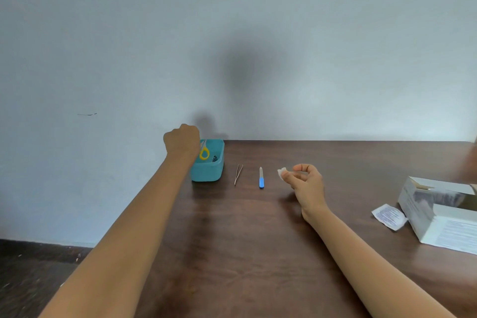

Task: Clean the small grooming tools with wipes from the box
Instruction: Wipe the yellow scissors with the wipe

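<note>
A small teal bin stands at the table's far left corner. My left hand is over its left rim, fingers closed around small scissors with a yellow handle; a dark item lies in the bin beside them. On the table to the right of the bin lie metal tweezers and a nail file with a blue handle. My right hand hovers to the right of the file and pinches a small white wipe between thumb and fingertips.
An open white wipe box sits at the right edge of the dark wooden table. A torn white sachet wrapper lies just left of it. A pale wall rises right behind the table.
</note>
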{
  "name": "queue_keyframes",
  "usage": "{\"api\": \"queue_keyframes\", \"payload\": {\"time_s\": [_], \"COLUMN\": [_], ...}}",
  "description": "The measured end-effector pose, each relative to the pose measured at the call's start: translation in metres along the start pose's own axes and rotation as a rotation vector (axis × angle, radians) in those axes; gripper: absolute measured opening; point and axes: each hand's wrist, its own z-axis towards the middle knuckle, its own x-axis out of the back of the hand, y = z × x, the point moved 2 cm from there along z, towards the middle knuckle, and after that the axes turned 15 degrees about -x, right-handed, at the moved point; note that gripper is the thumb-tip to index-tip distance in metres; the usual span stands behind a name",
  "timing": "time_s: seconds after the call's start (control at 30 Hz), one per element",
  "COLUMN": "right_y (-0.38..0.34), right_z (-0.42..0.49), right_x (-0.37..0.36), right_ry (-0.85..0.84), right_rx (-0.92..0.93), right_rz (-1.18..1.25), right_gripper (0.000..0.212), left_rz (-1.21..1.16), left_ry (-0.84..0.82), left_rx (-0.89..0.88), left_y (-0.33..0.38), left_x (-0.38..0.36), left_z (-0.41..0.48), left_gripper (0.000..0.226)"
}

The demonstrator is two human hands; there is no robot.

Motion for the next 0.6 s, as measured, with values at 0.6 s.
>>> {"api": "queue_keyframes", "payload": {"time_s": [0.6], "right_y": [-0.002], "right_z": [-0.001], "right_x": [-0.003], "right_ry": [-0.019], "right_rx": [0.056], "right_rz": [-0.077], "right_gripper": [0.028], "left_rz": [0.143], "left_ry": [-0.082], "left_rx": [-0.077], "left_y": [0.011], "left_x": [-0.033], "left_z": [0.016], "left_gripper": [0.025]}}
